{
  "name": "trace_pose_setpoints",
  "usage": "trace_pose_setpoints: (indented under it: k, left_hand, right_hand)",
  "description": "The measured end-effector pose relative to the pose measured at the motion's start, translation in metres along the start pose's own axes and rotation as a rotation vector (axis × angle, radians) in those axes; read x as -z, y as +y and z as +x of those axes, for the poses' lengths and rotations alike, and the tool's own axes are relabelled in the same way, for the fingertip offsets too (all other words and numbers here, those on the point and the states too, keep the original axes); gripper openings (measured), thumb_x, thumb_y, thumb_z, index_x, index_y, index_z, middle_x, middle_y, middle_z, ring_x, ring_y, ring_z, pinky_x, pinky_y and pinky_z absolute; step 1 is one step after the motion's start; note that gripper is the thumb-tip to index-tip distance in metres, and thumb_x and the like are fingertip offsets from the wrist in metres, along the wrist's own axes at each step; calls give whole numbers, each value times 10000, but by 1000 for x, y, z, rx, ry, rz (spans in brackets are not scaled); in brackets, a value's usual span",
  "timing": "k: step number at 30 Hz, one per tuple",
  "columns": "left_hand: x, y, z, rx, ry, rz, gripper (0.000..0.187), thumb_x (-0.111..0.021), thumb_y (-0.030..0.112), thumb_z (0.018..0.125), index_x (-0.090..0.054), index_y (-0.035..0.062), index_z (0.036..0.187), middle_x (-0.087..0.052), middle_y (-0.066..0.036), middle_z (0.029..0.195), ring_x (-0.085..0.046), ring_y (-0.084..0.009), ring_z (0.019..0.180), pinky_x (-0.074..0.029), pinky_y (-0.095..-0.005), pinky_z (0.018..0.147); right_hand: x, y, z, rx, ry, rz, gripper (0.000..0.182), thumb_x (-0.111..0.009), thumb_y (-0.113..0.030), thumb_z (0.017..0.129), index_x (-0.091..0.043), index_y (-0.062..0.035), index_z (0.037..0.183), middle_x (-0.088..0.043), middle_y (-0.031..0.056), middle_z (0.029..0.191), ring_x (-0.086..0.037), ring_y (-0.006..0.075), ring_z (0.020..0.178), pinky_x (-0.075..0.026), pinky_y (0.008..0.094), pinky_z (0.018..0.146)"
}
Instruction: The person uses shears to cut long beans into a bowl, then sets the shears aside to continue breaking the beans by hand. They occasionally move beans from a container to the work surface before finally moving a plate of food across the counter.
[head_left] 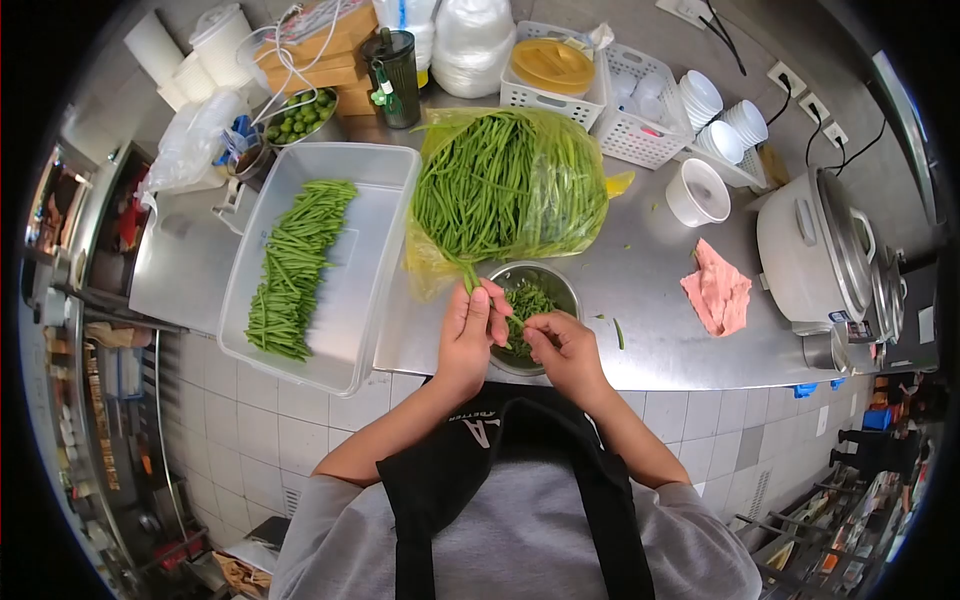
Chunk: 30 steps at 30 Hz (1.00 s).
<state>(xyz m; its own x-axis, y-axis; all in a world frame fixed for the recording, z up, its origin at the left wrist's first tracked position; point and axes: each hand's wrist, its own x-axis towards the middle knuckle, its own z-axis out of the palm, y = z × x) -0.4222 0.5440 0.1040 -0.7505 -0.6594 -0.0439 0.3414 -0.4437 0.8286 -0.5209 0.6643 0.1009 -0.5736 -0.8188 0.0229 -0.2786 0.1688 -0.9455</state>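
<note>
My left hand [470,325] is closed around a few green beans [468,275], whose far ends reach toward the plastic bag. Close by on the right, my right hand [560,345] pinches at the near end of the beans. Both hands are over a round metal bowl [572,292] holding short green bean pieces [530,300]. Behind them lies a yellowish clear bag [575,180] full of long green beans [475,185]. To the left, a clear plastic tub [350,290] contains a neat row of green beans [295,270].
A pink cloth [717,288] and a white cup [697,193] lie right of the bowl, before a large cooker [815,245]. White baskets [640,110], a dark tumbler [393,80] and a bowl of green limes [303,118] line the back. The tub overhangs the steel counter's [640,330] front edge.
</note>
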Motion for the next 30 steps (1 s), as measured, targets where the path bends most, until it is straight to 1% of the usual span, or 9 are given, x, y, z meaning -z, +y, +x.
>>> trace_pose_setpoints:
  k: [2, 5, 8, 10, 11, 12, 17, 27, 30]
  left_hand:
    - [-2, 3, -3, -54, -33, 132, 217, -352, 244, 991, -487, 75, 983, -537, -42, 821, -450, -89, 623, -397, -226, 574]
    - [-4, 3, -18, -224, -208, 497, 178, -407, 198, 961, -526, 67, 948, -578, -60, 837, -500, -133, 656, -418, -257, 607]
    - [-6, 11, -26, -479, -386, 842, 141, -451, 150, 924, -560, 62, 914, -609, -67, 824, -542, -183, 698, -436, -301, 663]
    - [-8, 21, -27, -619, -404, 985, 151, -432, 142, 935, -555, 58, 911, -619, -75, 772, -558, -213, 721, -447, -345, 725]
    - [-7, 20, -28, -496, -319, 866, 165, -416, 153, 946, -543, 51, 920, -615, -78, 772, -557, -208, 715, -451, -340, 728]
    - [-6, 17, -27, -378, -236, 745, 179, -400, 163, 957, -531, 44, 928, -611, -81, 772, -555, -203, 710, -454, -334, 732]
    - [6, 2, -19, 115, 130, -41, 204, -352, 232, 993, -428, 43, 998, -463, -46, 744, -511, -142, 644, -478, -302, 684]
    - [10, 22, -24, 156, 290, 161, 97, -435, 196, 966, -408, 104, 951, -375, 22, 678, -370, -73, 558, -337, -233, 516]
    - [22, 13, -19, -18, 259, 409, 83, -428, 169, 965, -434, 86, 961, -407, 19, 710, -385, -73, 564, -343, -232, 527]
  right_hand:
    - [-2, 0, 2, 4, 27, -10, 91, -551, -42, 879, -585, 30, 921, -576, 52, 803, -562, 80, 647, -466, 208, 566]
    - [-2, -8, 8, -340, 40, 361, 57, -585, -44, 836, -589, 10, 856, -578, 78, 740, -558, 144, 650, -449, 264, 573]
    - [-2, -9, 20, -370, 46, 365, 23, -589, -15, 802, -597, -2, 820, -577, 101, 728, -569, 213, 637, -460, 302, 569]
    - [0, 5, 34, 37, 25, -136, 82, -598, -17, 789, -612, -9, 869, -571, 85, 733, -565, 195, 623, -454, 285, 565]
    - [0, 10, 40, 242, 17, -384, 113, -603, -17, 782, -619, -13, 894, -568, 77, 736, -563, 186, 616, -451, 277, 563]
    - [-3, 5, 47, 269, 64, -479, 154, -619, -13, 736, -640, -35, 887, -569, 114, 762, -575, 267, 663, -468, 338, 585]
    - [-30, -18, 109, 403, 72, -717, 70, -629, -82, 754, -645, -38, 806, -585, 132, 796, -598, 300, 699, -477, 396, 605]
    - [-93, 2, 193, 233, 6, -1077, 67, -583, -54, 733, -605, -6, 691, -601, 156, 792, -632, 315, 719, -523, 373, 623]
    - [-78, -1, 182, 330, 67, -1011, 64, -565, -15, 706, -592, 11, 758, -581, 156, 804, -618, 319, 735, -515, 367, 626]
